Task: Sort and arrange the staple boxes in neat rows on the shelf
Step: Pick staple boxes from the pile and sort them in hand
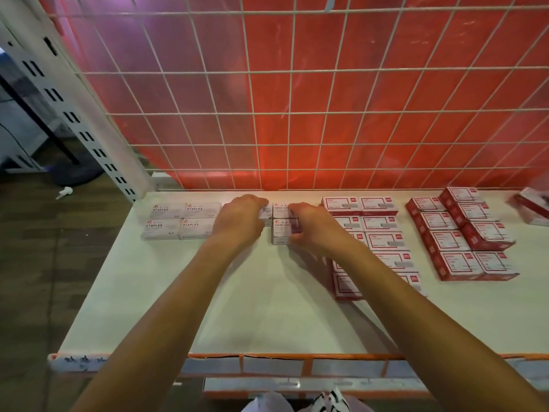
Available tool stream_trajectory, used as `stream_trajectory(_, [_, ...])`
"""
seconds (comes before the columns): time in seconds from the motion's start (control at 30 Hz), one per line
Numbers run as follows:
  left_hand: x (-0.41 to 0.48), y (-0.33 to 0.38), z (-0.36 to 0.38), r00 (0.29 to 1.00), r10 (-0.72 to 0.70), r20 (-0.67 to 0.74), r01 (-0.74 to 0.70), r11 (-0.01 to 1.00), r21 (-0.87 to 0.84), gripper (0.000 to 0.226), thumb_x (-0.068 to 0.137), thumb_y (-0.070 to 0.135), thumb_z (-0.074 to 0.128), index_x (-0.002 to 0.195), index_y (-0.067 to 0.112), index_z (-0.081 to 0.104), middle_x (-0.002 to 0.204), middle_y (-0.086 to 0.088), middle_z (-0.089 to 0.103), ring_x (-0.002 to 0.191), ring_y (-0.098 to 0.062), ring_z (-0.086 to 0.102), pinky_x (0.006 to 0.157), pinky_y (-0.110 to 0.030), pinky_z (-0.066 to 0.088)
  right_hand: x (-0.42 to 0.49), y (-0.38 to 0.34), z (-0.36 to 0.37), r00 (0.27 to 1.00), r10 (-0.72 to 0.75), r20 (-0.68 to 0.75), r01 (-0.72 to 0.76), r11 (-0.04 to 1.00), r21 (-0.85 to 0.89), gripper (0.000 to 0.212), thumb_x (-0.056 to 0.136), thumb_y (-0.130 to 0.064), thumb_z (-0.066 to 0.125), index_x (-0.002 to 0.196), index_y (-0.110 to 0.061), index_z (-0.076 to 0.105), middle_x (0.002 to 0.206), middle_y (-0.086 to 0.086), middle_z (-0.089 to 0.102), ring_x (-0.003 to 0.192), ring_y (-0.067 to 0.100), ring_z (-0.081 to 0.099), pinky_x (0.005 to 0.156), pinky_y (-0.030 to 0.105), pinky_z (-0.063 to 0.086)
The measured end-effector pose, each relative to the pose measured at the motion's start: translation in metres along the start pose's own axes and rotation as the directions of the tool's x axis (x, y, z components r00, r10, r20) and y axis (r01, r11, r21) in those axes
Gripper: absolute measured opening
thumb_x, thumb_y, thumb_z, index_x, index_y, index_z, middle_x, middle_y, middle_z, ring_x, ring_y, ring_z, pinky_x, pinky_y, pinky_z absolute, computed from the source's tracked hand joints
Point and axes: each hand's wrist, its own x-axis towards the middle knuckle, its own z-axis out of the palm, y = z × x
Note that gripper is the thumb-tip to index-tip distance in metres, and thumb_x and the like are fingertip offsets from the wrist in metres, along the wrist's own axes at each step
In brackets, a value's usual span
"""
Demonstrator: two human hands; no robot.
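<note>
Head view, white shelf (267, 307), red wire-grid backing (326, 114), left hand (240, 221) gripping white box (266, 212), right hand (309, 226) gripping paper-clip box (280, 231).

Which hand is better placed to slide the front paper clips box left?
Right hand, probably: its fingers curl round the front paper clips box on its right side; the left hand holds the rear box.

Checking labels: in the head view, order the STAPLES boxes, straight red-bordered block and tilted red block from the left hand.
1. STAPLES boxes, just left of the left hand.
2. straight red-bordered block, right of centre.
3. tilted red block, far right.
</note>
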Motion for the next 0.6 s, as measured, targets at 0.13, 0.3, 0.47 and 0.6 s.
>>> stream_trajectory(0.13, [-0.008,0.007,-0.002,1.0,-0.014,-0.016,0.015,0.999,0.036,0.05,0.093,0.019,0.053,0.141,0.026,0.042,0.145,0.001,0.042,0.127,-0.025,0.042,0.1,-0.038,0.038,-0.004,-0.002,-0.001,0.999,0.014,-0.031,-0.014,1.0,0.002,0.04,0.078,-0.017,0.071,0.114,-0.014,0.054,0.113,0.008,0.058,0.1,0.025,0.055,0.088,0.035,0.048])
stream_trajectory(0.3, [-0.019,0.026,-0.008,0.994,0.052,-0.094,-0.047,0.997,0.055,0.051,0.095,0.02,0.049,0.144,0.024,0.036,0.149,0.001,0.036,0.134,-0.025,0.032,0.104,-0.04,0.036,-0.014,-0.002,-0.006,0.994,0.008,-0.109,-0.014,0.999,-0.051,0.061,0.084,-0.018,0.064,0.139,-0.01,0.039,0.138,0.011,0.044,0.126,0.029,0.041,0.105,0.035,0.032])
stream_trajectory(0.47, [-0.03,0.054,-0.009,0.975,0.185,-0.126,-0.18,0.982,0.053,0.048,0.097,0.029,0.046,0.143,0.022,0.038,0.147,0.001,0.038,0.133,-0.024,0.033,0.105,-0.037,0.035,-0.036,0.007,-0.011,0.966,-0.039,-0.255,0.009,0.993,-0.119,0.056,0.087,-0.015,0.056,0.141,-0.009,0.038,0.142,0.013,0.042,0.128,0.031,0.037,0.105,0.032,0.027])
stream_trajectory(0.6, [-0.038,0.085,-0.007,0.959,0.251,-0.135,-0.248,0.968,0.038,0.048,0.097,0.032,0.045,0.143,0.02,0.038,0.147,-0.001,0.039,0.133,-0.025,0.032,0.108,-0.037,0.032,-0.056,0.026,-0.023,0.95,0.004,-0.313,-0.051,0.989,-0.14,0.059,0.086,-0.014,0.057,0.141,-0.011,0.037,0.14,0.009,0.042,0.127,0.031,0.035,0.105,0.034,0.028])
